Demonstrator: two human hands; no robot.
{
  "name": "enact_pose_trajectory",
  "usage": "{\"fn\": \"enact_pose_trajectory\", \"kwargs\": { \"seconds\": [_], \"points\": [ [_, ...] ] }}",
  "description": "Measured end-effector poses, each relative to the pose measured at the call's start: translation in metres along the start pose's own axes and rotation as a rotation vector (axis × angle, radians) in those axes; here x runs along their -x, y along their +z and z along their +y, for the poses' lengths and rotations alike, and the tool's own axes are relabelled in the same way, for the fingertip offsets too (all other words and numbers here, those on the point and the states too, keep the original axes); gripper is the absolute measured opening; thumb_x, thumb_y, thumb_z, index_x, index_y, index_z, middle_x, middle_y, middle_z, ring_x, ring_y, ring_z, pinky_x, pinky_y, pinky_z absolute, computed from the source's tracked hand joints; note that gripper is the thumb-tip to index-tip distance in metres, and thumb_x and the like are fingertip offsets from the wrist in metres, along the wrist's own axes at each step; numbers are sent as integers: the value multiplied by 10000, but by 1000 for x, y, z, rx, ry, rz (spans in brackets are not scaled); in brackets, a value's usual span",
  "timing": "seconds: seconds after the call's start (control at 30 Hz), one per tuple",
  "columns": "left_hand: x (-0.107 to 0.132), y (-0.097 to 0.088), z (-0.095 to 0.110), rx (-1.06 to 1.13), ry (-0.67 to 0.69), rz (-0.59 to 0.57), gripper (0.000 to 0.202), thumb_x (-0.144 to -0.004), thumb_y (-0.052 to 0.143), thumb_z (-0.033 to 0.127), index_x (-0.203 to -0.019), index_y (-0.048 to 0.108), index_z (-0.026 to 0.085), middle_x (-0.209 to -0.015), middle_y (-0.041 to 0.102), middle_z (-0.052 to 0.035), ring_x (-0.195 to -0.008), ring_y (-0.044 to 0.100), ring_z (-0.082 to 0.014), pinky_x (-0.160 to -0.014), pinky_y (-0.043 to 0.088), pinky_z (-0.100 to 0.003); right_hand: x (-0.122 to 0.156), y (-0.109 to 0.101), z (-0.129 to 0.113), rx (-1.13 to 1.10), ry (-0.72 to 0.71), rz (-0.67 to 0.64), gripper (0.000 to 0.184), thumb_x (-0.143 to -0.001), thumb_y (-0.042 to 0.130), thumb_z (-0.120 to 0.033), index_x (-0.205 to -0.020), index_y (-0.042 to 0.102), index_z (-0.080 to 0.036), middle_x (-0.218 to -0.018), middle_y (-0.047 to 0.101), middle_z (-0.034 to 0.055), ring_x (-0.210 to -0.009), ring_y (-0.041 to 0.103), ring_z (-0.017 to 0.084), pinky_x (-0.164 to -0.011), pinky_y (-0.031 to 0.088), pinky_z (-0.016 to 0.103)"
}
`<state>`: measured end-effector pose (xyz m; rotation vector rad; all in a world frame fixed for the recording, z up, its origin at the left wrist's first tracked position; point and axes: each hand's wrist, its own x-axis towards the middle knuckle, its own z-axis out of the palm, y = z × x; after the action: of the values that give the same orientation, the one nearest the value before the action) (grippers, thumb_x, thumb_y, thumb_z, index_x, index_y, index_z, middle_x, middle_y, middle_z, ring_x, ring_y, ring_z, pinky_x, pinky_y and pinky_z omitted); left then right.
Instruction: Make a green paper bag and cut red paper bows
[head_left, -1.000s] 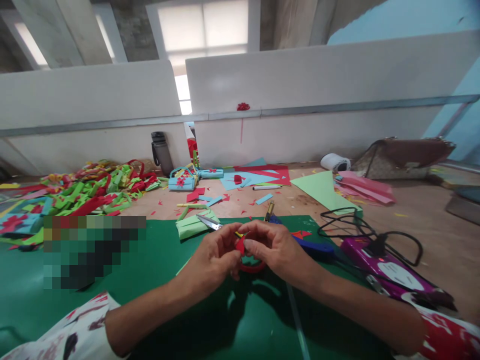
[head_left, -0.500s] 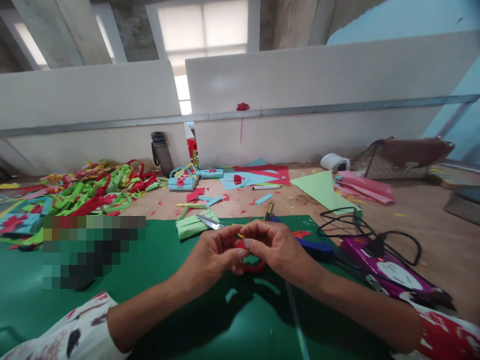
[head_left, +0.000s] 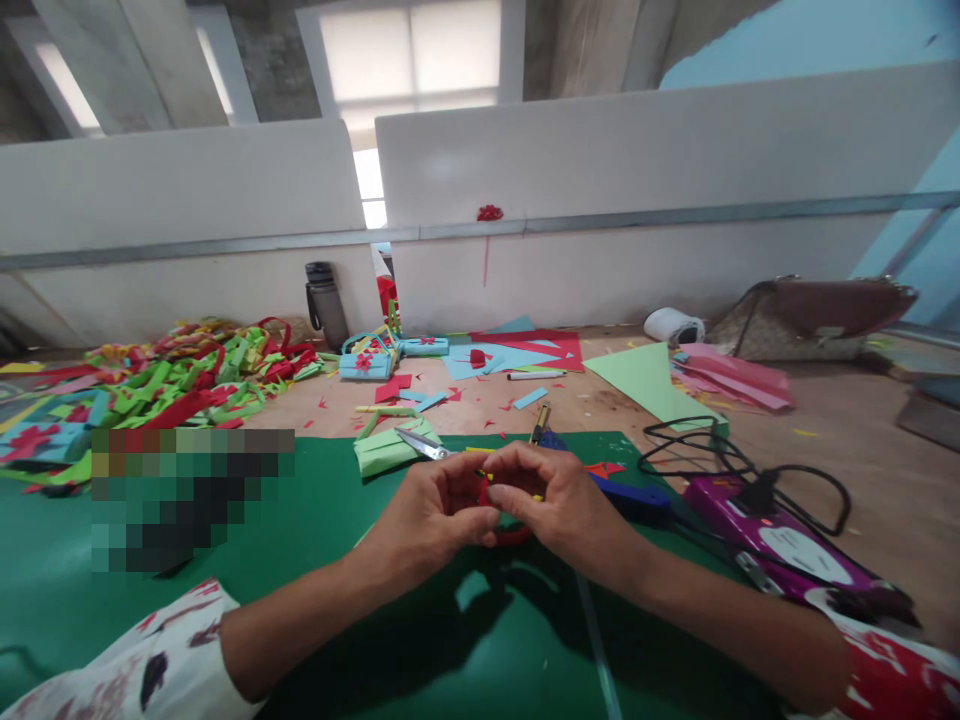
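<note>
My left hand and my right hand meet over the green mat, fingertips pinched together on a small red paper piece. Only a curved red edge shows below the fingers, plus a bit of yellow between them. Scissors lie just beyond my left hand on a folded light green paper. A blue-handled tool lies right of my right hand.
A purple device with a black cord sits at the right. Heaps of red, green and blue paper strips cover the left. A light green sheet, pink sheets, a brown bag, a dark bottle and white partitions stand behind.
My hands stay together on the red piece. The fingers have shifted slightly, hiding more of the red paper than a second ago.
</note>
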<state>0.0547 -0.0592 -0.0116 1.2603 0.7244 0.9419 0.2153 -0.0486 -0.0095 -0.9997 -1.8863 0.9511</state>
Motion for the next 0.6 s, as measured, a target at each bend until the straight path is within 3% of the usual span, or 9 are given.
{"fn": "enact_pose_trajectory", "kwargs": {
  "seconds": [0.33, 0.6],
  "points": [
    [2, 3, -3, 48, 58, -87, 374, -734, 628, 101, -1093, 612, 201, -1038, 652, -66, -881, 614, -172, -730, 496, -278, 2, 0, -2, 30, -12, -10, 84, -773, 568, -137, -836, 593, -187, -811, 662, -4, -744, 623, 145, -668, 490, 258],
    [2, 0, 2, -51, 29, -27, 353, -735, 605, 82, -1081, 607, 153, -819, 660, -24, -616, 559, -78, -643, 462, -224, 1, -1, -2, -4, -11, 3, 124, -753, 572, -100, -834, 613, -184, -779, 668, -12, -709, 615, 125, -640, 489, 227]
  ]
}}
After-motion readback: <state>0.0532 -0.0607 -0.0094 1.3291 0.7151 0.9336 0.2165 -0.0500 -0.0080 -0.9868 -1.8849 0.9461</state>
